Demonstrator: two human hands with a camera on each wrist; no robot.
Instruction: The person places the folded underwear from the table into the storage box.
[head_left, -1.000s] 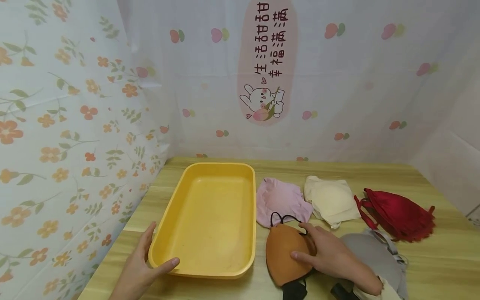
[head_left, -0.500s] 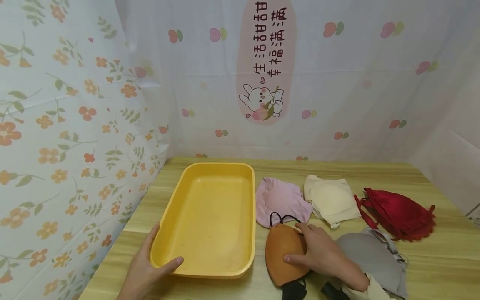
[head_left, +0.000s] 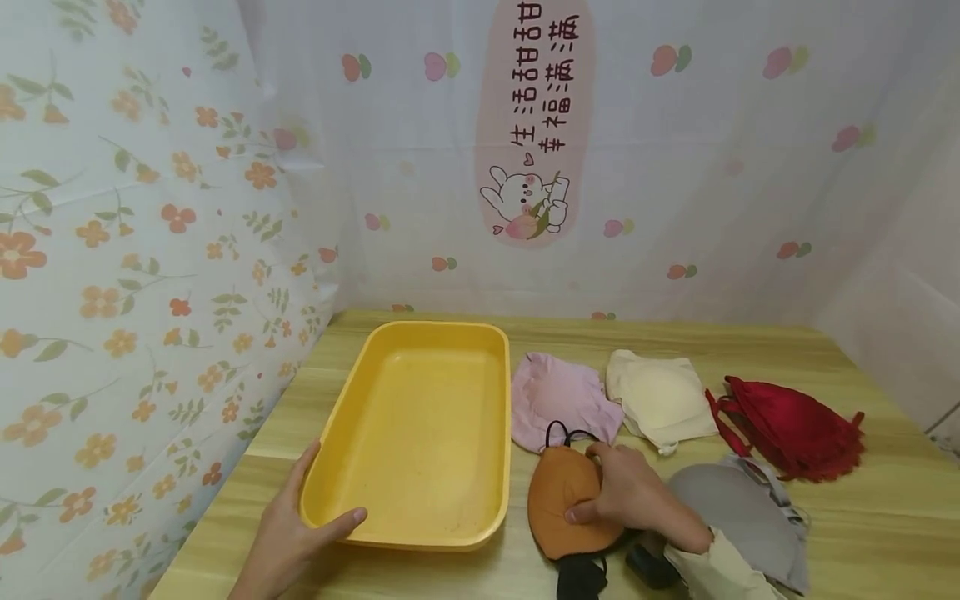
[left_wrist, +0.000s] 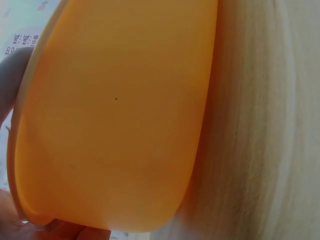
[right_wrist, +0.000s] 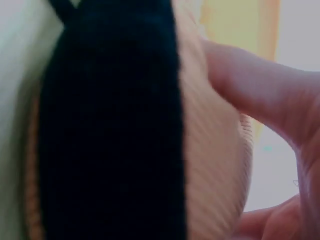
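Note:
My left hand [head_left: 288,529] holds the near left corner of a yellow plastic tub [head_left: 504,433], thumb over the rim and fingers along the outside. In the left wrist view the tub's outer wall [left_wrist: 115,125] fills much of the frame. With my right hand [head_left: 637,492] I pinch an orange-brown bra [head_left: 558,500] with black straps, right of the tub; its cup is creased by the thumb. The right wrist view shows its ribbed cloth [right_wrist: 212,150] and black band [right_wrist: 112,125] close up, with the thumb pressing on it. The far fingertips are partly hidden.
Right of the tub lie a pink bra [head_left: 562,400], a cream bra [head_left: 663,396], a dark red bra [head_left: 795,425] and a grey bra [head_left: 735,517] on the wood-grain table [head_left: 877,533]. Patterned cloth [head_left: 405,183] hangs behind and at the left.
My right hand has shifted slightly left and its fingers have drawn in on the orange-brown bra, which now creases. My left hand has settled closer onto the tub's corner.

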